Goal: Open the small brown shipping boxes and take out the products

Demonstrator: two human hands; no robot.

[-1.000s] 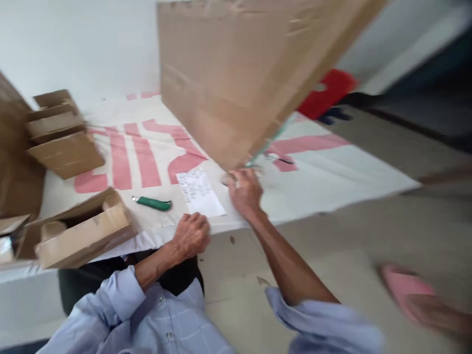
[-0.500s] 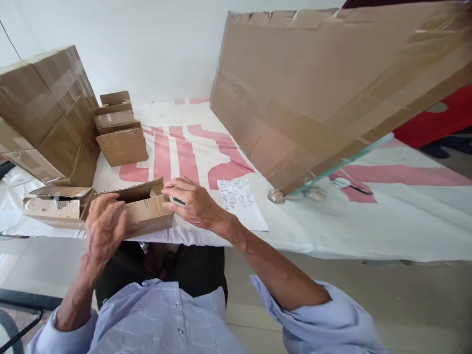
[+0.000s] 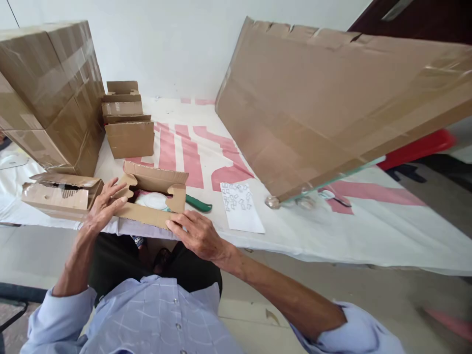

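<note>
In the head view, an opened cardboard box [image 3: 149, 216] sits at the table's front edge, its lid and flaps up. Inside lies a white rounded item [image 3: 153, 200] with some dark red beside it; its kind is unclear. My left hand [image 3: 103, 209] rests on the box's left end, fingers stretched out and apart. At the front right corner, my right hand [image 3: 195, 233] grips the front flap between thumb and fingers. Just right of the box, a dark green curved handle [image 3: 199, 203] lies on the cloth. Left of my left hand is another cardboard box [image 3: 59, 196], partly opened along its top.
Small opened boxes [image 3: 129, 140] stand behind, beside a large stack of taped cartons [image 3: 47, 93]. A big cardboard sheet [image 3: 313, 108] leans over the table's right half. A paper with drawn shapes [image 3: 241, 206] and a magnifier-like tool [image 3: 334, 196] lie on the white cloth.
The box has been tipped back so its open inside now faces me. My right hand let go of the green thing, which lies on the table, and moved to the front flap.
</note>
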